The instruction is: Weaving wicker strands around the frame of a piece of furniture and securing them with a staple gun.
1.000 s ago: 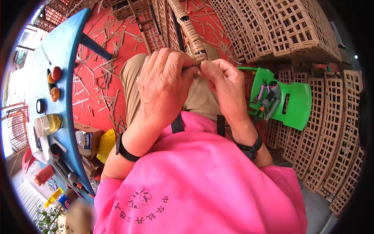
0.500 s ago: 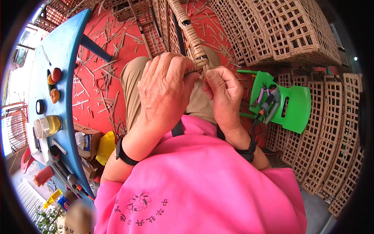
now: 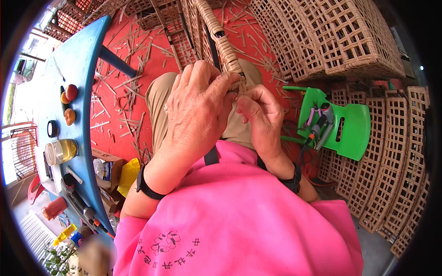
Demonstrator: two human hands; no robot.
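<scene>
Head view: a person in a pink shirt (image 3: 239,221) works a rattan-wrapped handle (image 3: 224,46) that runs from the top centre of the frame down to the hands at the middle. The left hand (image 3: 195,110) is curled over the lower end of the handle, its fingers (image 3: 216,80) closed around the woven wrap. The right hand (image 3: 260,119) sits just beside it, touching it at centre frame, with its fingers pinched shut on what looks like a thin rattan strip at the wrap's end; the strip itself is mostly hidden between the hands. Both wrists carry black bands, one on the left wrist (image 3: 146,186) and one on the right wrist (image 3: 292,180). Tan trousers (image 3: 159,101) show beneath the hands.

At the left of the frame a blue table (image 3: 85,69) curves from top to bottom, bearing a clear jar (image 3: 62,151), round fruit (image 3: 70,92) and assorted tools (image 3: 78,204). The red floor (image 3: 147,60) in the upper left centre is littered with cut rattan pieces (image 3: 113,99). At the right, a green plastic chair (image 3: 352,129) holds a cluster of hand tools (image 3: 320,120). Stacked woven lattice panels (image 3: 331,37) fill the upper right, and more lattice panels (image 3: 391,165) stand along the right edge.
</scene>
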